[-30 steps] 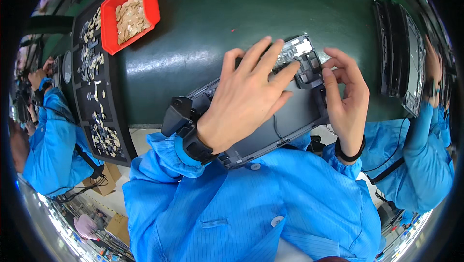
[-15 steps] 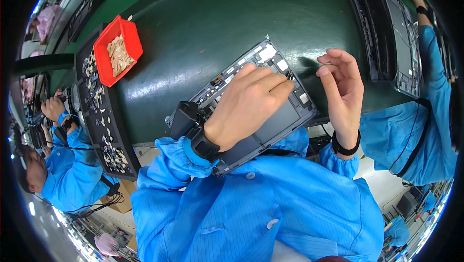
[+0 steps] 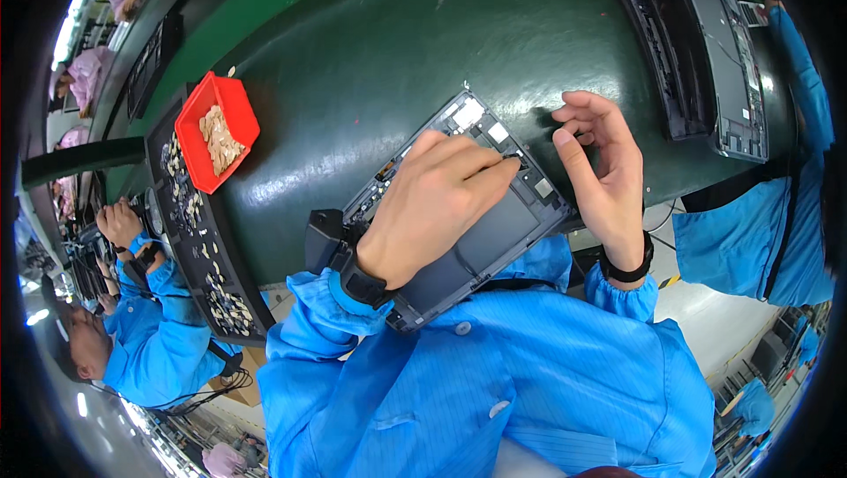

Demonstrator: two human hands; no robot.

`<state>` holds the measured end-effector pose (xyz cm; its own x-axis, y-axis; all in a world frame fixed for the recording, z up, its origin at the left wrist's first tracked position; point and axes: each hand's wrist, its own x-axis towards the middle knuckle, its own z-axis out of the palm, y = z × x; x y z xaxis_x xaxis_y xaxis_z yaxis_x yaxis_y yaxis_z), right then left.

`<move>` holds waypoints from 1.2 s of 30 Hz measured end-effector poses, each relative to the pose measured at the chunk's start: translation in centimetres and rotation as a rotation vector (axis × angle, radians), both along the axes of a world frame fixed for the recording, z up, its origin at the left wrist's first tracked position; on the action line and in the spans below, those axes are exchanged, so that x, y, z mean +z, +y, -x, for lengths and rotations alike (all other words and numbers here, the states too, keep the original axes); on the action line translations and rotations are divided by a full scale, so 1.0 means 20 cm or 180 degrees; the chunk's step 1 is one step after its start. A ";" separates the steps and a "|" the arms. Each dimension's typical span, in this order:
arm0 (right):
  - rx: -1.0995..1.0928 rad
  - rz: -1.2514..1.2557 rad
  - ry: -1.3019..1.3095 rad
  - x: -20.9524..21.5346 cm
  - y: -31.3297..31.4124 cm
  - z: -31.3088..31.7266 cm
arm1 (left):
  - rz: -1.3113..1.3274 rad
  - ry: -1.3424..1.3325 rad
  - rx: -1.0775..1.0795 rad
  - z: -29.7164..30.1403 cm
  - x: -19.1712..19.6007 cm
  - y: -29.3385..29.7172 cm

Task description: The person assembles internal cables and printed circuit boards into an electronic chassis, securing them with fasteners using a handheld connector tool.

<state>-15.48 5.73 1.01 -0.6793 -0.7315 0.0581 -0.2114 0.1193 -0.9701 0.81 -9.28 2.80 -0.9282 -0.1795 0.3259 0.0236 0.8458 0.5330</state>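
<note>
A grey tablet-like device housing (image 3: pixel 503 229) lies tilted on the table's near edge, with white patches and small parts along its far side. Over it stretches my left hand (image 3: pixel 437 200), knuckles up. Its fingers are bent together, with the tips down at the housing's right part; whatever they pinch is hidden. My right hand (image 3: pixel 604 169) hovers just right of the housing, palm turned inward. The fingers there are loosely curled, the thumb stands apart from them, and I see nothing held.
A red bin (image 3: pixel 246 116) of tan small pieces rests on a black tray (image 3: pixel 243 279) with many small parts, at left. More dark housings (image 3: pixel 737 72) stand in a row at far right on the green table (image 3: pixel 353 63). Co-workers in blue sit on both sides.
The whole view has shifted, so the bin and tray appear lower and the housing slightly further left. Both hands keep nearly the same pose beside and over the housing.
</note>
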 end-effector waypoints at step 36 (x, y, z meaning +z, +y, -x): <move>0.0602 -0.1002 0.1468 0.01 -0.02 -0.05 | 0.0493 -0.1238 0.0568 -0.10 0.05 0.29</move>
